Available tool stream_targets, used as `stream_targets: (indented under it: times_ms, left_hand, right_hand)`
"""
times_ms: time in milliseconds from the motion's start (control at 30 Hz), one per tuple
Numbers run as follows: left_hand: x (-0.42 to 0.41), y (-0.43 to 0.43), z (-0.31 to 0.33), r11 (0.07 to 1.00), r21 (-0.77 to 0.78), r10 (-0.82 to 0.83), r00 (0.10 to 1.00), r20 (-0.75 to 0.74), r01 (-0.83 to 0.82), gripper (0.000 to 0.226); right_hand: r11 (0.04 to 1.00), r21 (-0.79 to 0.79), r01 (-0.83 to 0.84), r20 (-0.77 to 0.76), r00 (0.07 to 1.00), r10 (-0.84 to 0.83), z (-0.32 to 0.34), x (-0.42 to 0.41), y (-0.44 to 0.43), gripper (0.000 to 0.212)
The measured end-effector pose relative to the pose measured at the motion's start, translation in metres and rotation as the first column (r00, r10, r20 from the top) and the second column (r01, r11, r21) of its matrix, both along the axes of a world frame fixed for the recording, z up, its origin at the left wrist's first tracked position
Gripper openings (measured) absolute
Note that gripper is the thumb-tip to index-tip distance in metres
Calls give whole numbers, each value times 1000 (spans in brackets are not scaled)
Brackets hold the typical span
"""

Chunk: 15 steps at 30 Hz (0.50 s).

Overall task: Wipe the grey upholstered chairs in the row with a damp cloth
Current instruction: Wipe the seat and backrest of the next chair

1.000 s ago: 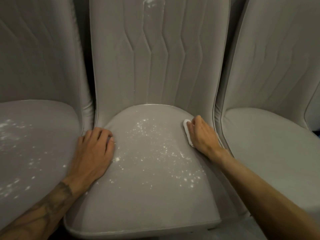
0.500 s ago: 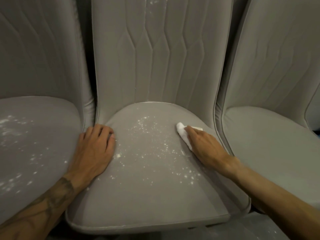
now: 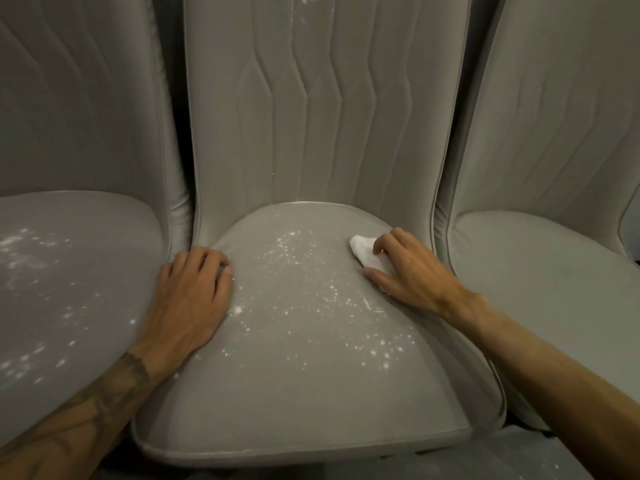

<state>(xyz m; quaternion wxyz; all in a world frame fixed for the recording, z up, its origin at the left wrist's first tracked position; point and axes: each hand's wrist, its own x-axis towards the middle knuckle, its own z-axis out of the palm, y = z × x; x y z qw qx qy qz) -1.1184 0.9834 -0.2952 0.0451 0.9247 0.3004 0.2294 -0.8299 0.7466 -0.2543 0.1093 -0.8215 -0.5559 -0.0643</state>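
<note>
Head view: white cloth [image 3: 365,252] on middle chair seat [image 3: 311,393], 2 o'clock area, pinned under right hand [image 3: 408,271], fingers curled gripping it. Left hand [image 3: 192,296] open, flat at seat's 9 o'clock edge. White specks [image 3: 311,292] across seat; left chair [image 3: 69,271] speckled too.

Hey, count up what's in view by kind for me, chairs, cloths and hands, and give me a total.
Grey chairs: 3, left, middle, right
White cloth: 1
Hands: 2, left hand, right hand
Total: 6
</note>
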Motion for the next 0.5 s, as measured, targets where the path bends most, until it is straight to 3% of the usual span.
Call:
stream_targets:
  times_ms: [167, 333, 500]
  left_hand:
    - [1, 0, 0, 1000, -9, -2, 1000, -14, 1, 20]
    - [1, -1, 0, 1000, -14, 9, 1000, 5, -9, 18]
    - [1, -1, -1, 1000, -23, 3, 1000, 14, -2, 18]
  right_hand:
    - [998, 8, 55, -156, 986, -53, 3, -2, 11, 22]
    - [992, 51, 119, -395, 914, -90, 4, -19, 23, 21]
    - [997, 21, 73, -236, 969, -66, -9, -45, 31, 23]
